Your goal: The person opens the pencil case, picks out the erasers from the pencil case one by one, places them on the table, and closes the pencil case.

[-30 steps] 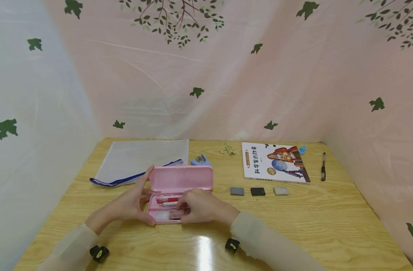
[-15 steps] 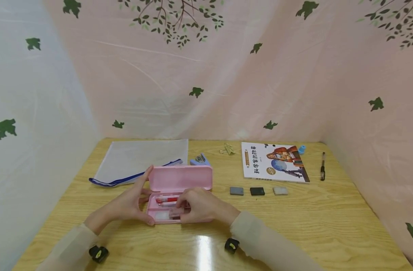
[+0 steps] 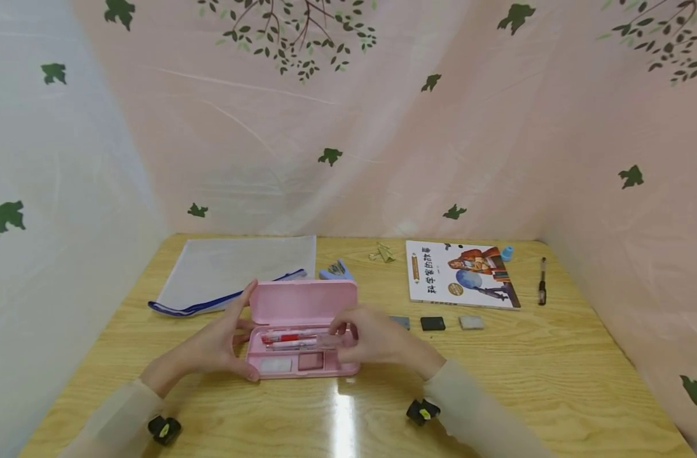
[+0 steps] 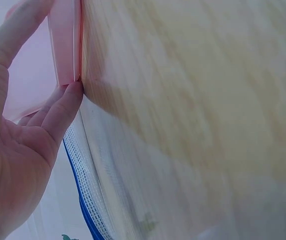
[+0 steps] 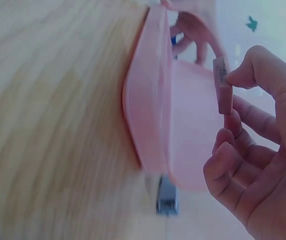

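Note:
A pink pencil case (image 3: 304, 303) lies with its lid raised. My left hand (image 3: 222, 343) grips its left end, thumb at the front edge and fingers behind; the left wrist view shows fingertips at the case's edge. My right hand (image 3: 374, 340) pinches a pale pink eraser (image 5: 223, 86) between thumb and fingers, over the right part of the case. The front compartment holds a white eraser (image 3: 276, 365) and a darker pink block (image 3: 311, 361). Behind them lie several pens (image 3: 285, 339), red and white. My right hand hides the case's right end.
A grey block (image 3: 402, 321), a black block (image 3: 432, 324) and a pale grey block (image 3: 471, 322) lie in a row at right. Behind are a mesh zip pouch (image 3: 245, 261), blue stapler-like item (image 3: 336, 270), binder clip (image 3: 385, 252), book (image 3: 463, 273) and pen (image 3: 542, 283).
My right hand has lifted the pale pink eraser from the front compartment, moving right and back. The darker pink block there has come into sight. My left hand keeps its grip.

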`<state>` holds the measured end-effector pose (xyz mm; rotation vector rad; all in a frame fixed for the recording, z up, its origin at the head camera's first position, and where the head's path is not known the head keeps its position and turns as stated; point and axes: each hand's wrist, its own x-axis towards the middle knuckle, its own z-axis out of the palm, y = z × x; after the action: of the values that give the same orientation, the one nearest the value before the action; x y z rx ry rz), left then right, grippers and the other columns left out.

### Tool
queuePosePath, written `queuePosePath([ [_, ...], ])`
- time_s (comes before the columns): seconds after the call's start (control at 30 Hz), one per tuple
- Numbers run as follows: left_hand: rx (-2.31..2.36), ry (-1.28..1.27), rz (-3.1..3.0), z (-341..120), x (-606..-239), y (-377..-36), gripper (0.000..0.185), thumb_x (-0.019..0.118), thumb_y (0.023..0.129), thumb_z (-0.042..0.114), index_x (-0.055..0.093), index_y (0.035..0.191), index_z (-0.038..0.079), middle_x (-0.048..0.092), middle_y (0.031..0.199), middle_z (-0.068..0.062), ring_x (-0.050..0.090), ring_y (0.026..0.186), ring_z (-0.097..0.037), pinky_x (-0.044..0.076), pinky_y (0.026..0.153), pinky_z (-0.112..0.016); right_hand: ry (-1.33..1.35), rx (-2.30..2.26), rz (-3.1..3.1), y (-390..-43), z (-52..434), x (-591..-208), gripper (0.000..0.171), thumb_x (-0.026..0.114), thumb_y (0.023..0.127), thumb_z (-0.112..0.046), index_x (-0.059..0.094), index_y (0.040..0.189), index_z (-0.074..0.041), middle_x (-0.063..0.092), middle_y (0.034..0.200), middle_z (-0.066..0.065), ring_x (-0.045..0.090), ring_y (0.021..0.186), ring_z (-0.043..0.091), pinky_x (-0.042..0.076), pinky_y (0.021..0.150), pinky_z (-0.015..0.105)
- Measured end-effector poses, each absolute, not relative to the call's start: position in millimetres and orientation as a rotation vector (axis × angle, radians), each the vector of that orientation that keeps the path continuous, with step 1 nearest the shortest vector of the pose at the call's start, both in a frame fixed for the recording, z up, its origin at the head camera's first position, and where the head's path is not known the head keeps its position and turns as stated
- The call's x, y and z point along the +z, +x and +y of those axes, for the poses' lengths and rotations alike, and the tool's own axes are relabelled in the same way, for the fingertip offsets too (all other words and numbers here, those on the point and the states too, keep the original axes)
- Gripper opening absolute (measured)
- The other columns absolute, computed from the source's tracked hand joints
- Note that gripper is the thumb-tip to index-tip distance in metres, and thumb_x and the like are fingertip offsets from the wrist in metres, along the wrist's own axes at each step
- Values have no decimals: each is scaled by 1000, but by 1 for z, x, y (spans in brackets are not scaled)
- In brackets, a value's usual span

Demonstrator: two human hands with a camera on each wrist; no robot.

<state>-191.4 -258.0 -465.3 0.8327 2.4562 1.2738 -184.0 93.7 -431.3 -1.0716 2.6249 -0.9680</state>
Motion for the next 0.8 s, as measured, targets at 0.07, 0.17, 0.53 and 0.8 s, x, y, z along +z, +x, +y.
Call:
queuePosePath([
  [0.07,1270,834,2456,-258,-465,-191,151,99,62,36,-15,160,39,14,163,-16,57,125,-33,49,104,-44,-1059,-984,2639,-183,106,-429,28,79,75,-15,73,103,-16,62,87,-11,57,69,12,50,56,21],
  [0.17,1269,832,2455,-258,-465,-191,151,99,61,35,-15,160,39,15,163,-16,57,125,-33,50,104,-43,-1064,-972,2688,-183,126,-427,26,80,76,-16,73,101,-19,62,87,-13,57,69,14,50,57,23],
  [0.53,1264,814,2459,-257,-464,-189,152,99,61,34,-15,160,38,16,162,-17,58,124,-32,48,105,-45,-1060,-863,2821,-183,192,-445,26,79,72,-15,73,97,-17,60,84,-11,52,64,6,47,54,20],
  [0.8,1255,821,2474,-255,-464,-190,151,99,61,36,-15,160,40,17,161,-15,58,125,-31,48,106,-45,-1064,-834,2796,-182,210,-456,24,80,74,-17,74,97,-19,61,85,-14,48,63,1,45,53,19],
])
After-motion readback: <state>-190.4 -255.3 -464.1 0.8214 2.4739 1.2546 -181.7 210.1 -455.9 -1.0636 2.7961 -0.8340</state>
